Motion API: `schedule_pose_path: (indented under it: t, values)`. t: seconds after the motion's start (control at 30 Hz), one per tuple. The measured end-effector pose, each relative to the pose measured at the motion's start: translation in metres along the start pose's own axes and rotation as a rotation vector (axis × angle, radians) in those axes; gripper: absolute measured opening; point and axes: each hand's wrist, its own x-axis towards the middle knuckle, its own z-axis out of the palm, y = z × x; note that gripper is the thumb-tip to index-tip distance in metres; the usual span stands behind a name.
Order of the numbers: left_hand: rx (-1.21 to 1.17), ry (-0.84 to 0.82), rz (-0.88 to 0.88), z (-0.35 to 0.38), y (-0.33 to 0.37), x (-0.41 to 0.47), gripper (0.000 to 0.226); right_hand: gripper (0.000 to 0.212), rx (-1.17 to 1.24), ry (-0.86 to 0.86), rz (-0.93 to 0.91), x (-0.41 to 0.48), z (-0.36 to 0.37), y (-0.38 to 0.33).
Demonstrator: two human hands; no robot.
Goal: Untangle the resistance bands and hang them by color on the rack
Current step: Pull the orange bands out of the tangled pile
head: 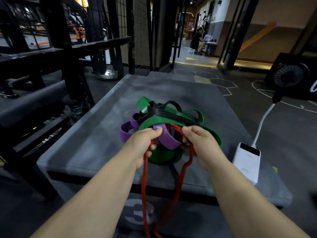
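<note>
Gripping red band (145, 177): left hand (143, 143), right hand (201, 143), fingers curled; tangle (161, 115) hides its far end.

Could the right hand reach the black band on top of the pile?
Probably yes. The black band lies uncovered on top, just past the right hand. But that hand is pinching the red band, so it would need to let go first.

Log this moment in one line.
step: untangling | left hand: grips red band | right hand: pinches it | green, purple, black tangle: on mat
</note>
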Motion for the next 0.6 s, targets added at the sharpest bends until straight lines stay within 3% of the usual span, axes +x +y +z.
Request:
schedule_pose_path:
  t: [0.13,0.23,0.4,0.5,0.6]
  values:
    - [-0.103,0.009,-0.054,-0.006,0.003,0.002,0.013,0.021,-0.073,0.102,-0.026,0.006,-0.009,0.004]
    - [-0.286,-0.047,-0.121,-0.010,0.005,0.004,0.012,0.030,-0.186,0.118,-0.056,0.008,-0.009,0.005]
    - [-0.492,-0.116,-0.224,-0.008,0.009,0.001,0.028,0.040,-0.253,-0.021,-0.065,0.001,-0.008,0.002]
    - [-0.571,-0.164,-0.282,-0.004,0.009,-0.001,0.030,0.061,-0.297,-0.165,-0.103,-0.003,-0.010,0.006]
    - [-0.600,-0.205,-0.327,-0.001,0.010,-0.002,0.029,0.072,-0.491,-0.188,-0.187,-0.003,-0.011,0.010]
